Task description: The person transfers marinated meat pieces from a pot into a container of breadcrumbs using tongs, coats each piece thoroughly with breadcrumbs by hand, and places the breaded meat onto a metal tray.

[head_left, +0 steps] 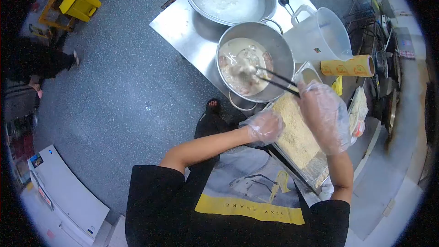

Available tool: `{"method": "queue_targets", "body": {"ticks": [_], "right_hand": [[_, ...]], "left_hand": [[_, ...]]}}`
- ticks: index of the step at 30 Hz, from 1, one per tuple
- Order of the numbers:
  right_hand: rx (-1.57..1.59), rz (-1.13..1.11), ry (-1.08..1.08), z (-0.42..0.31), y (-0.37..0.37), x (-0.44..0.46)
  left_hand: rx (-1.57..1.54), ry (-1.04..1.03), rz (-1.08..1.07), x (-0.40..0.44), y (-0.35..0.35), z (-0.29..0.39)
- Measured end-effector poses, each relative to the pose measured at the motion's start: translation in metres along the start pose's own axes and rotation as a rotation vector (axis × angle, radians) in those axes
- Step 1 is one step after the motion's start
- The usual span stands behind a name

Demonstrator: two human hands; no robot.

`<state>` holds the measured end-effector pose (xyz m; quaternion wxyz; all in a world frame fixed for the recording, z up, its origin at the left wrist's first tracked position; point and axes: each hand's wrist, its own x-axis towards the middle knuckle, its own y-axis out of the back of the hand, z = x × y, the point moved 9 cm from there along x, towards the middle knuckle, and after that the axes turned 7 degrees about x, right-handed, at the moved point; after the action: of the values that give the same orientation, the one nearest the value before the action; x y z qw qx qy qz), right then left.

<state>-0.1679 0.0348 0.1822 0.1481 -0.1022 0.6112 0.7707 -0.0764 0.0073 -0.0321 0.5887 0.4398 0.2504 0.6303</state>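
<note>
On the shiny steel table [176,24] stands a round silver pot [282,50], beside a rectangular metal tray [316,173] with pale yellow crumbs [295,128]. The right hand [322,114], in clear plastic glove, is closed around long black chopsticks [283,79]; over the creamy white mixture [238,59] in the pot, moving them low and gently should avoid splashing. The left hand [264,126], gloved likewise, curls loosely at the tray's edge; its palm is hidden, so I cannot tell whether it holds something. The chopstick tips are blurred.

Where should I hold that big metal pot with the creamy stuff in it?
I'd say by the near loop handle, coming from the person's side, and the far loop handle, from across the pot. The loops stick out on opposite sides of its round body, so gripping both should help keep it level.
</note>
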Motion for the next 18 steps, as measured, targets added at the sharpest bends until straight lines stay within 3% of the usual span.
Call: {"method": "queue_targets", "body": {"ticks": [3, 8, 14, 18], "right_hand": [[0.113, 0.083, -0.074, 0.017, 0.003, 0.009], [0.213, 0.153, -0.081, 0.029, 0.016, 0.012], [0.072, 0.214, -0.364, 0.068, 0.045, 0.026], [0.061, -0.043, -0.299, 0.032, 0.043, 0.013]], "left_hand": [[0.059, 0.043, -0.018, -0.002, 0.037, 0.004], [0.028, 0.035, -0.041, -0.001, 0.034, -0.002], [0.0, 0.063, -0.071, 0.002, 0.046, -0.003], [0.038, 0.079, -0.129, 0.002, 0.045, -0.004]]}}
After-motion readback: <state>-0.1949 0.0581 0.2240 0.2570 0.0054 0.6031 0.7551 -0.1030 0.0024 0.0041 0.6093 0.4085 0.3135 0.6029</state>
